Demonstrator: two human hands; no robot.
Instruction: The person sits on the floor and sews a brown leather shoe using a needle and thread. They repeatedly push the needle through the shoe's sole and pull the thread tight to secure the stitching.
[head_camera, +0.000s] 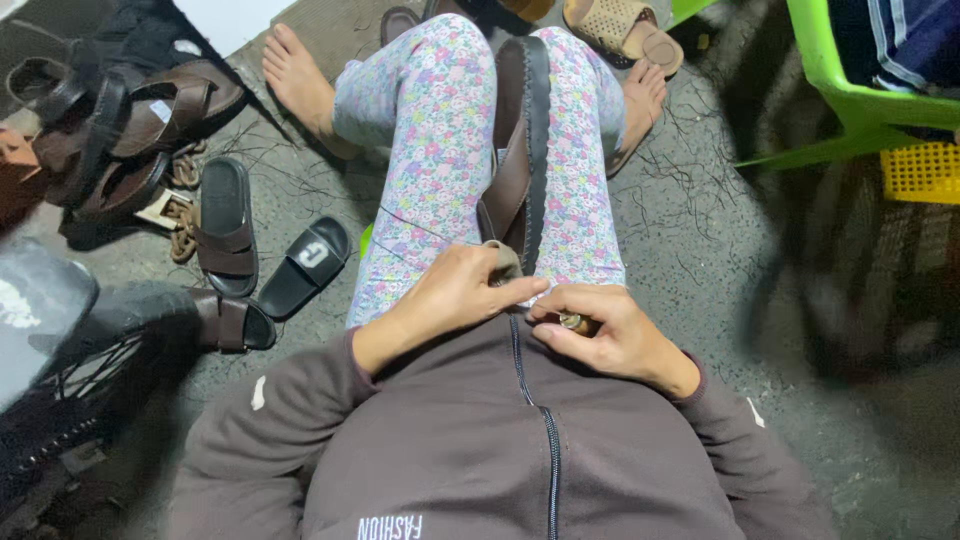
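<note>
Left hand pinches the brown leather sandal wedged between the knees, right hand closed around a small round tool, and that taut thread could snag or the sandal slip sideways.

Sandals crowd the left; floor rightward seems open.

Black slides, green chair, perhaps yellow crate.
</note>
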